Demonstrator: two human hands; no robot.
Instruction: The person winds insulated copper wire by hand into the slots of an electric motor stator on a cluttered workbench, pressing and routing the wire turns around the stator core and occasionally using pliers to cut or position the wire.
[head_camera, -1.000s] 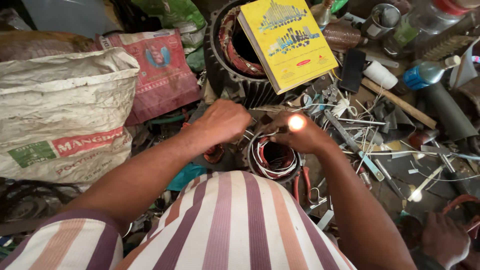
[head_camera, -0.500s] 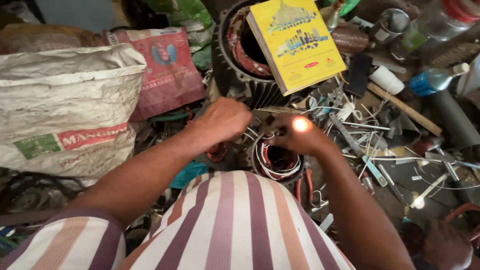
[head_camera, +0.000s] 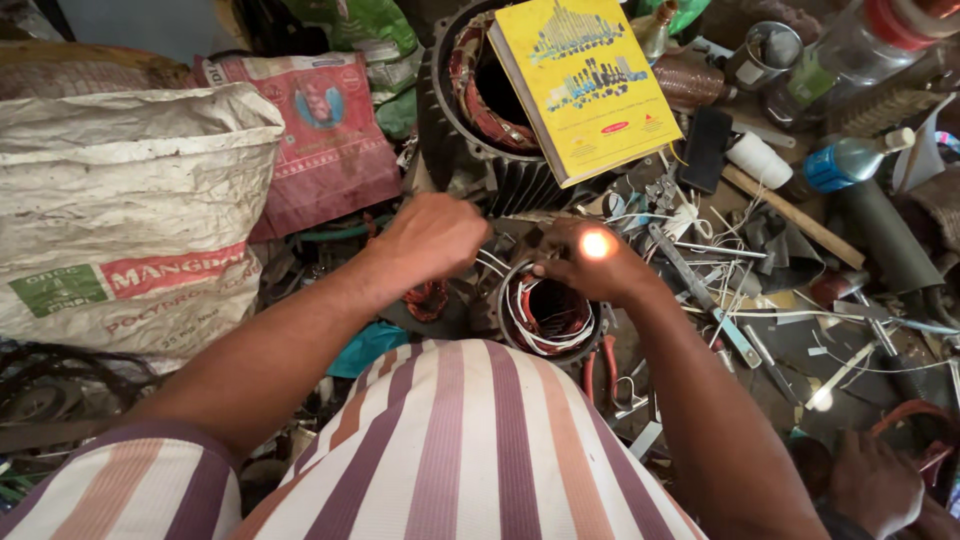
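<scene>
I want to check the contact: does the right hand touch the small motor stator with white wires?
Touching. In the head view, the right hand rests on the top rim of the small stator, fingers lying over its edge with no gap visible.

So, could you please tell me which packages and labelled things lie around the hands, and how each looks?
Yellow book: top centre, leaning on a large motor stator, flat rectangle, dark skyline picture.
White woven sack: left, bulging, red and green print.
Red printed bag: behind the sack, flat, blue emblem.
Plastic bottle: right, lying down, blue label.
</scene>
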